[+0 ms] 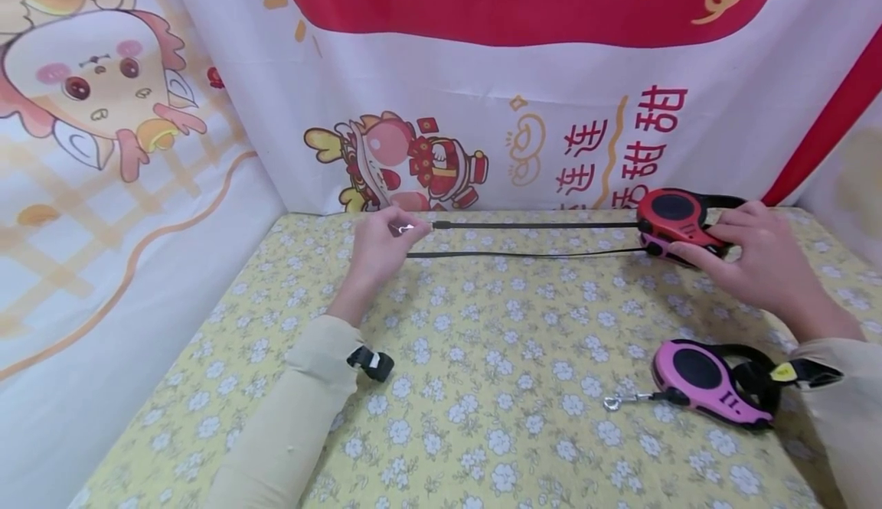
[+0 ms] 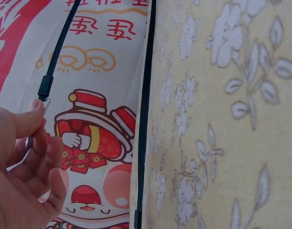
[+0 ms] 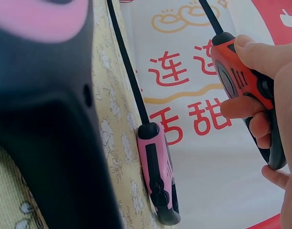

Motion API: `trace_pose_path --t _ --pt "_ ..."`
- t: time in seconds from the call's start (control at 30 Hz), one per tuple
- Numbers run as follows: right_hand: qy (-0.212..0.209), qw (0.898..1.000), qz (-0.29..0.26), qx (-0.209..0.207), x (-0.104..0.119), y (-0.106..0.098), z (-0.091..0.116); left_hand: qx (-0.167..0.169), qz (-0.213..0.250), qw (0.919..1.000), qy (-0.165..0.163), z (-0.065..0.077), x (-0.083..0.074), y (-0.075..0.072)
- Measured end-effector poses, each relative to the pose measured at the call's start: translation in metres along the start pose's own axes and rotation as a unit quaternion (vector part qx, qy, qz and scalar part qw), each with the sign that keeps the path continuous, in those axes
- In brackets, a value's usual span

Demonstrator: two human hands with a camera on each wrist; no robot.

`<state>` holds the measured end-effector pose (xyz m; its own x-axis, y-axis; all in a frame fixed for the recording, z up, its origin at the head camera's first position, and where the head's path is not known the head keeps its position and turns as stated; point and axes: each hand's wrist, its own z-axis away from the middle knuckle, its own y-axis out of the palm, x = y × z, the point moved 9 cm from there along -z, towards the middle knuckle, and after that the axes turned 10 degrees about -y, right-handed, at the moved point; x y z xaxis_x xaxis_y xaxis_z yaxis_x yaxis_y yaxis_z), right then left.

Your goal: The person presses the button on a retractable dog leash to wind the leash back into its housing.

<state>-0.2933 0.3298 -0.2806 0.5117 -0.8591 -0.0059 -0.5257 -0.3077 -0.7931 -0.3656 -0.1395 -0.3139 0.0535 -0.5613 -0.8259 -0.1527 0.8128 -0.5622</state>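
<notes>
My right hand (image 1: 768,268) grips the red retractable dog leash (image 3: 237,67) by its black handle, at the far right of the table. From it a black strap (image 1: 537,225) runs taut leftward to a small metal clip (image 1: 405,228), which my left hand (image 1: 379,245) pinches between thumb and fingers. Mostly hidden beneath the red leash in the head view is a pink leash (image 3: 155,162), resting on the table. Its strap (image 1: 524,255) is also drawn out, passing near my left hand. A second pink leash (image 1: 703,377) lies by my right forearm, its metal clip (image 1: 613,402) pointing left.
A yellow floral cloth (image 1: 482,340) covers the table. Printed hangings stand upright along the back (image 1: 517,65) and the left side (image 1: 138,226). Black straps circle both sleeves near the wrists.
</notes>
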Motion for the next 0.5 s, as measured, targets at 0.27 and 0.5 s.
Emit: trace_pose_path --t 0.27,0.5 --pt "0.010 1.000 -0.001 0.000 -0.0021 -0.0014 0.0014 0.008 0.019 0.9997 0.008 0.0025 -0.0034 -0.0016" --pt "-0.005 1.000 0.005 -0.001 0.0008 0.0000 -0.0002 0.010 0.019 0.9998 0.003 0.0030 -0.0012 -0.0020"
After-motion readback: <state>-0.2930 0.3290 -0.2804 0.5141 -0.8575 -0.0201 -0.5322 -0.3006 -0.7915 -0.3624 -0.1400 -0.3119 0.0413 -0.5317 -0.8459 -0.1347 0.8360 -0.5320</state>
